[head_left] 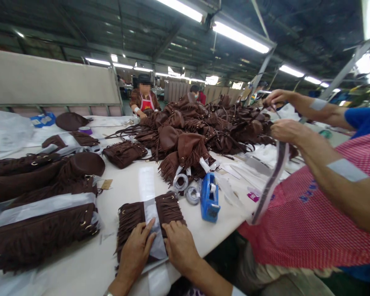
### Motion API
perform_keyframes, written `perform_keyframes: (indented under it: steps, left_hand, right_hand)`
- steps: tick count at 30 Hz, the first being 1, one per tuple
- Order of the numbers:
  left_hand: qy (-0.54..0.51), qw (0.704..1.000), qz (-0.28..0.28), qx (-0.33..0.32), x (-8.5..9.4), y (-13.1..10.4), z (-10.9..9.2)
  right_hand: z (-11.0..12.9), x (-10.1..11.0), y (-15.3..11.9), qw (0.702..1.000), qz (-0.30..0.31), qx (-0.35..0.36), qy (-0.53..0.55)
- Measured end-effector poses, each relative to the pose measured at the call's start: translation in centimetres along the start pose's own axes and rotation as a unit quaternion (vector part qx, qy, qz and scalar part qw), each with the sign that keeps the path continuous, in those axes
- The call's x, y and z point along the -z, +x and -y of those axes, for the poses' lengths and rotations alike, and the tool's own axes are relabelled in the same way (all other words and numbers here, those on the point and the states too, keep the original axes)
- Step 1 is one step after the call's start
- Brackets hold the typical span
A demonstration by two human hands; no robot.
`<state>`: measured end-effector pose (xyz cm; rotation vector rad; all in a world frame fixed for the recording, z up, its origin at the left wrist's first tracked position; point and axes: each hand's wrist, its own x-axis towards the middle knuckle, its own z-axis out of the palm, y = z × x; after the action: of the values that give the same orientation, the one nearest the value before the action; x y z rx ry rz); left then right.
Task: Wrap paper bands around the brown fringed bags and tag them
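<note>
In front of me on the table's front edge lies a dark brown fringed bag (131,213). A white paper or plastic strip (146,181) runs across its middle and extends past it toward the back. My left hand (136,246) rests on the bag's left half, index finger stretched along the strip and thumb on it. My right hand (180,244) lies on the right half beside the strip, fingers flat and slightly spread. Neither hand grips anything; the bag's front edge is partly covered by them.
A blue tape dispenser (210,197) and clear tape rolls (192,194) stand right of the bag. Wrapped fringed bags (46,230) are stacked at left. Behind rises a heap of brown bags (185,123). At right, a co-worker's hands (285,130) work close by; another person (145,96) stands behind.
</note>
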<state>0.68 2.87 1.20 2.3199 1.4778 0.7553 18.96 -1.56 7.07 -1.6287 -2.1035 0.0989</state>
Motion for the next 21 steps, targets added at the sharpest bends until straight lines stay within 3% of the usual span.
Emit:
perform_keyframes:
  steps: [3,6,8,11,14,16,18,21]
  left_hand:
    - [0.003,1.0,0.002,-0.006,-0.1,-0.1,0.1]
    - [0.008,1.0,0.0,-0.01,-0.2,-0.1,0.3]
    - [0.014,1.0,-0.008,-0.009,-0.4,-0.1,0.5]
    - [0.018,1.0,-0.017,-0.012,-0.6,-0.1,0.6]
    - [0.024,0.999,-0.019,-0.017,-0.7,-0.1,0.6]
    - [0.031,0.999,-0.023,-0.021,-0.7,0.0,0.6]
    - [0.041,0.998,-0.032,-0.026,-0.8,0.1,0.7]
    - [0.074,0.996,-0.044,-0.033,-1.2,0.2,0.9]
  right_hand:
    - [-0.4,-1.5,-0.2,0.997,-0.058,-0.03,0.047]
    - [-2.3,-2.5,-1.3,0.98,-0.131,-0.09,0.117]
    - [-4.1,-2.4,-2.1,0.973,-0.148,-0.12,0.127]
    - [-5.8,-0.8,-1.9,0.98,-0.159,-0.113,0.039]
    - [-4.2,1.2,1.2,0.986,-0.159,-0.049,-0.031]
    - [-2.1,1.3,4.2,0.994,-0.101,0.044,0.002]
    - [-0.6,-0.1,7.1,0.988,-0.032,0.146,0.029]
    - [-0.7,-3.5,9.7,0.982,0.002,0.186,0.03]
